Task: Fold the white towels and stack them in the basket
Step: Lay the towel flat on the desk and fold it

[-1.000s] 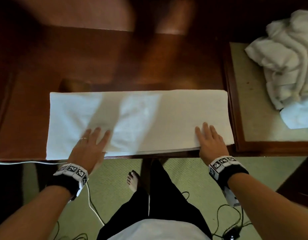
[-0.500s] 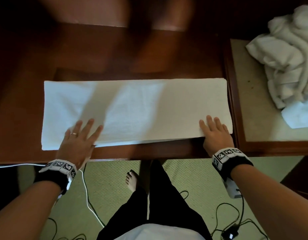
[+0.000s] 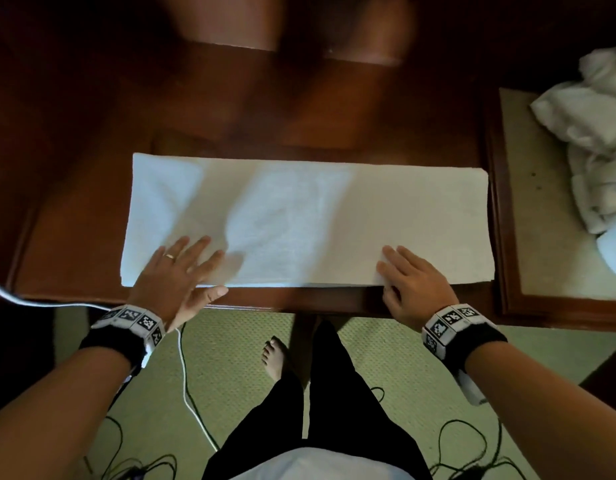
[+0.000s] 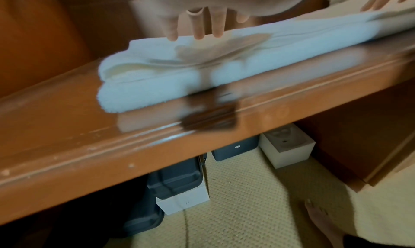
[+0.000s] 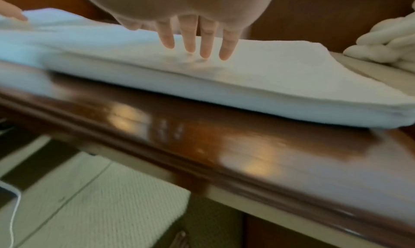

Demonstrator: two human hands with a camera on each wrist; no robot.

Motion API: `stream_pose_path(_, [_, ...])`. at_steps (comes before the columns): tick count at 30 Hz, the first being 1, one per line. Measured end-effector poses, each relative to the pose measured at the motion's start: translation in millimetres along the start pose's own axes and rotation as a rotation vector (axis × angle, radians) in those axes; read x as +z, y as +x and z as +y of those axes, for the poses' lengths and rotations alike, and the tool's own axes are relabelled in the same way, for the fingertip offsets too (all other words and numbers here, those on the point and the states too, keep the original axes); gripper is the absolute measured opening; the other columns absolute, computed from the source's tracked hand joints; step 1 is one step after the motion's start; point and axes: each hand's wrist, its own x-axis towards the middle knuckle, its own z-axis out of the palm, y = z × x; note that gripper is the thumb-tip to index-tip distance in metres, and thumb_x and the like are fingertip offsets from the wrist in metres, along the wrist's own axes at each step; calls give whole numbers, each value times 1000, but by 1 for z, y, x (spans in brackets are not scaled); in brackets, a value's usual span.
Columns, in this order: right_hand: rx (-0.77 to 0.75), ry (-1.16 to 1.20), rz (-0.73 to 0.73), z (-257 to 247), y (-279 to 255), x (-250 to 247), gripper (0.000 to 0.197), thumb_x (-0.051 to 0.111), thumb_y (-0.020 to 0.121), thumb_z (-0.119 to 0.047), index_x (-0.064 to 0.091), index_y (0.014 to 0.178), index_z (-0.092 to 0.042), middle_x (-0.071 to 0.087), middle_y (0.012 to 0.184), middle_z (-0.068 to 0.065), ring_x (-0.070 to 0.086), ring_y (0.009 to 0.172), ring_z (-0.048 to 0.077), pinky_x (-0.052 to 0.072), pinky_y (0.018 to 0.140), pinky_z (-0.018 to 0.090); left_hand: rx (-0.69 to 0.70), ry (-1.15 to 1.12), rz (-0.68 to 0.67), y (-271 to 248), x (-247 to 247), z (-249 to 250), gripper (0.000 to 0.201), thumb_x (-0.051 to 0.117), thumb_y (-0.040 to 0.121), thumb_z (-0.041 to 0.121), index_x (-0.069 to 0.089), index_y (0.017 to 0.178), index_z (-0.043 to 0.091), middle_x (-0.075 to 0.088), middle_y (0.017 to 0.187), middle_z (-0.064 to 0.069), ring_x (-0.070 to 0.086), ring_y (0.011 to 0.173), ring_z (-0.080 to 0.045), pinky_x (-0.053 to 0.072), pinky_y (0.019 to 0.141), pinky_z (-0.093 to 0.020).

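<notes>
My left hand lies flat, fingers spread, on the folded white towel, a long strip along the desk front. My right hand presses likewise. Soft, limp, light, I judge: pinch its end corners. Unfolded towels heap far right.

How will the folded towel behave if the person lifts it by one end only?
The towel would probably droop and unfold: the left wrist view shows soft, loose layers at its edge. It likely slides easily, since the table looks glossy. Both hands lie flat on it.
</notes>
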Motion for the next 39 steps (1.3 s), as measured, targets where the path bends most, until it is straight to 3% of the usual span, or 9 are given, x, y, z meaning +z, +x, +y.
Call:
stream_pose_path(4, [205, 75, 23, -22, 29, -2, 57, 29, 98, -43, 38, 149, -20, 27, 160, 9, 28, 145, 33, 34, 114, 50, -97, -29, 60, 2, 2, -4, 75, 6, 98, 66, 13, 161, 26, 15, 167, -7, 23, 151, -35, 28, 117, -60])
stream_pose_path(9, [374, 69, -211, -35, 32, 6, 70, 33, 99, -51, -3, 157, -32, -16, 164, 0, -8, 152, 26, 13, 121, 51, -352, -35, 4, -12, 11, -38, 81, 12, 96, 71, -7, 160, 26, -17, 167, -8, 4, 154, -34, 20, 116, -65])
stream_pose_path(15, [374, 115, 39, -42, 54, -20, 71, 34, 85, -55, 37, 148, -23, 22, 162, 6, 26, 144, 32, 31, 109, 50, -333, -69, 102, 36, -26, 7, 74, 48, 95, 51, 22, 157, 18, 12, 166, -14, 12, 153, -33, 10, 122, -60])
stream_pose_path(20, [318, 12, -31, -49, 85, -3, 67, 28, 97, -58, 9, 156, -33, -8, 166, 5, -2, 151, 35, 17, 117, 55, -115, -62, 100, 93, -17, 93, 78, 17, 96, 68, -2, 160, 28, -3, 169, -10, 4, 154, -35, 11, 120, -62])
stream_pose_path(25, [470, 66, -58, 14, 48, 17, 67, 15, 96, -68, -10, 154, -43, -24, 162, -1, -20, 150, 22, -3, 119, 53, -191, -76, 61, 114, -3, 120, 82, 6, 91, 80, -17, 157, 36, -23, 166, -4, -16, 153, -35, 2, 116, -70])
stream_pose_path(28, [705, 120, 6, 68, 10, 7, 67, 22, 98, -64, 3, 156, -37, -11, 165, 1, -9, 152, 20, 7, 120, 54, -201, -85, 66, 115, -3, 119, 83, 4, 89, 82, -16, 157, 38, -22, 166, -2, -16, 153, -35, 1, 116, -70])
stream_pose_path(33, [684, 176, 265, 104, 9, -7, 46, 56, 93, -23, 50, 139, -15, 37, 152, 13, 34, 134, 35, 33, 101, 51, -227, -100, 58, 118, -7, 116, 86, 5, 85, 85, -14, 157, 41, -21, 166, 2, -13, 154, -33, 3, 117, -68])
stream_pose_path(36, [831, 335, 349, 114, 22, -18, 47, 59, 86, -10, 53, 133, -8, 45, 135, 20, 44, 118, 42, 41, 96, 49, -253, -108, 46, 118, -14, 108, 88, 6, 82, 88, -11, 156, 44, -16, 168, 4, -9, 154, -32, 8, 117, -68])
stream_pose_path(39, [946, 463, 211, 123, 35, -27, 52, 61, 86, -16, 48, 135, -8, 48, 131, 19, 50, 117, 39, 42, 94, 41, -288, -120, 43, 119, -21, 103, 90, 6, 79, 90, -10, 156, 46, -14, 168, 6, -5, 155, -31, 12, 116, -68])
